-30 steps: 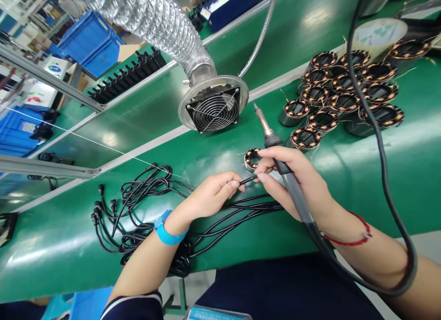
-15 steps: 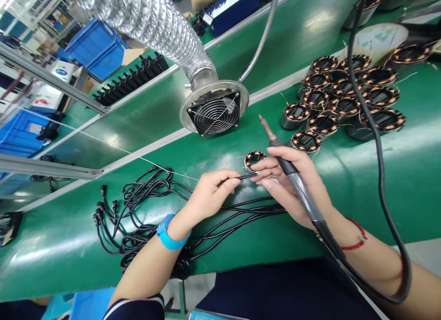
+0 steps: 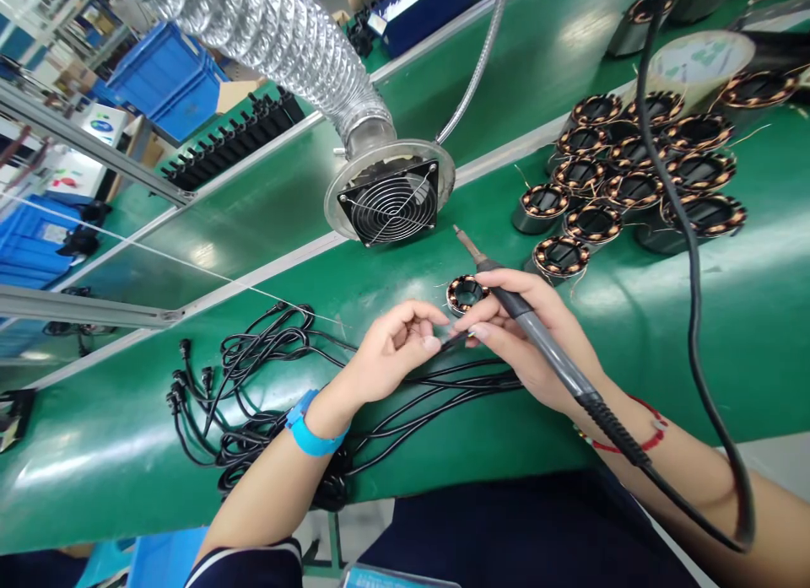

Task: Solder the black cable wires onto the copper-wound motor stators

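My right hand (image 3: 544, 343) is closed around a soldering iron (image 3: 537, 326), whose bare tip points up and away to the left. Its thumb and fingertips also pinch the end of a black cable (image 3: 453, 342), with a small bit of coloured wire showing. From the other side my left hand (image 3: 396, 347), wearing a blue wristband, has curled fingers and a thumb at the same cable; the fingertips partly hide the grip. Just beyond the fingers, a single wire-wound stator (image 3: 467, 294) lies on the green bench.
Several copper-wound stators (image 3: 595, 223) stand at the right. A bundle of black cables (image 3: 266, 352) with connectors lies at the left. A fan on a foil duct (image 3: 393, 208) hangs above the bench. The iron's cord (image 3: 693, 293) loops down the right side.
My hands have drawn closer together, with the right fingertips now closed on the cable end. The iron's tip has shifted left and slightly down.
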A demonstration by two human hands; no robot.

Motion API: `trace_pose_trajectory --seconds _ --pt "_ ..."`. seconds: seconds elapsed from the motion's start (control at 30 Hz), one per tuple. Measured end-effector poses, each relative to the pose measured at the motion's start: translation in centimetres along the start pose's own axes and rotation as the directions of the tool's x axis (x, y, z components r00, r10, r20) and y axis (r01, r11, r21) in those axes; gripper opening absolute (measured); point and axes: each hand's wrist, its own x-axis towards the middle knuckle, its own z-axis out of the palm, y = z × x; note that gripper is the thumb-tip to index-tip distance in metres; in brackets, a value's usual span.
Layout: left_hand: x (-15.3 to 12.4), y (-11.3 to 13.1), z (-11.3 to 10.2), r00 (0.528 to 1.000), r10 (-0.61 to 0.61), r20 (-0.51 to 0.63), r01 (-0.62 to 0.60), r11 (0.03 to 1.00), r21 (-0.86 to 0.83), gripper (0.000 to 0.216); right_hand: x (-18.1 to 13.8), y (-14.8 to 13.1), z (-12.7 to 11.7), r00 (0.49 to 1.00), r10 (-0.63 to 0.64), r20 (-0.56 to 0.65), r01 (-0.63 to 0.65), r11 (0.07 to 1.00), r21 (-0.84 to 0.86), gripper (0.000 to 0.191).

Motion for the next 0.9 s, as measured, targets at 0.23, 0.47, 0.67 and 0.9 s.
trace_pose_trajectory --seconds 0.23,0.47,0.67,0.9 --pt "0.0 0.1 0.5 0.997 0.030 -0.067 -0.013 0.973 0.232 0.038 -0.2 0.3 0.7 0.999 0.032 -0.009 -0.032 0.999 -0.037 0.037" --pt "0.0 0.3 1.6 0.978 0.114 -0.175 -0.036 0.917 0.397 0.028 -0.7 0.6 1.2 0.999 -0.024 -0.048 0.018 0.992 -0.127 0.042" --pt "-0.3 0.8 1.4 0.986 0.159 -0.042 -0.123 0.882 0.455 0.026 -0.4 0.4 1.2 0.994 -0.088 -0.063 0.073 0.975 -0.207 0.039" --pt "-0.8 1.9 1.2 0.965 -0.244 0.096 0.250 0.967 -0.055 0.019 -0.2 -0.3 1.3 0.988 -0.154 0.019 0.154 0.961 -0.230 0.035"
